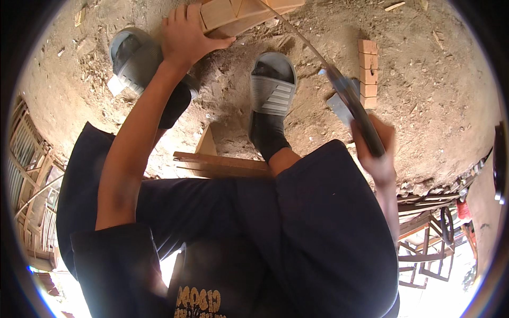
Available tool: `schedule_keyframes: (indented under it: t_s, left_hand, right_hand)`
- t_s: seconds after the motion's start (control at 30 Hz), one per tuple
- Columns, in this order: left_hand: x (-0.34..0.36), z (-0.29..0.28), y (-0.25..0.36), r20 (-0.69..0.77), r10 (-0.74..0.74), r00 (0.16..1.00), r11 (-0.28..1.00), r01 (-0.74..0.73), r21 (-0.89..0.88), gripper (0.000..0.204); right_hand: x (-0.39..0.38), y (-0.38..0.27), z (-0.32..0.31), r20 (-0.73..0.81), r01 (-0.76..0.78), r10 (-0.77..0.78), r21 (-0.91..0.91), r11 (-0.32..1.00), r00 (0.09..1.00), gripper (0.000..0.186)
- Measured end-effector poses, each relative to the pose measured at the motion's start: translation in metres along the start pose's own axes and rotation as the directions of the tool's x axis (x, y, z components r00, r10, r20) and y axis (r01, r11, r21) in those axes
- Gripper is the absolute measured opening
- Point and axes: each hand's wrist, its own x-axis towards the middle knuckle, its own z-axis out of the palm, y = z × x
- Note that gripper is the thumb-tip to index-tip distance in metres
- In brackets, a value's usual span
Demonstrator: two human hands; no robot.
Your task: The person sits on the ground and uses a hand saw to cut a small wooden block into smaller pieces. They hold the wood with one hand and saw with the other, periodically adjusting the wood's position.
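My left hand (184,38) braces the near left end of a pale wooden block (218,15) at the top edge of the view. Its fingers lie at the block's end, and the thumb stretches along the near side. My right hand (377,146) is closed around the dark handle of a long, thin-bladed tool (303,40). The blade is seen edge-on and slants up to the left onto the block; whether it is a saw or a knife I cannot tell. Lines or cuts cross the block's top. Its far part runs out of view.
Right of the blade, a notched wooden strip (368,74) lies on the dirt floor (424,79) beside a flat grey piece (339,107). My sandalled feet stand either side of the space before me. A low wooden plank (222,163) lies beneath my legs. Wooden frames (427,244) stand at the right.
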Motion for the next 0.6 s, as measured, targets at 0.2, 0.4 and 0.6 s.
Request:
schedule_keyframes:
  t_s: [0.2, 0.4, 0.6]
  left_hand:
    - [0.004, 0.004, 0.0, -0.034, 0.032, 0.999, 0.999, -0.031, 0.032, 0.089]
    - [-0.004, 0.001, 0.0, 0.016, -0.01, 1.0, 1.0, 0.01, 0.023, 0.083]
    - [0.005, 0.001, -0.003, -0.062, 0.075, 0.995, 0.997, -0.075, 0.008, 0.089]
  right_hand:
    - [0.002, -0.007, 0.0, 0.05, 0.006, -0.002, -0.07, 0.998, 0.999, 0.012]
    - [-0.032, -0.002, -0.026, 0.028, -0.013, 0.017, -0.137, 0.991, 0.999, 0.012]
    - [0.026, -0.003, 0.018, -0.003, 0.067, -0.067, -0.015, 0.998, 0.998, 0.012]
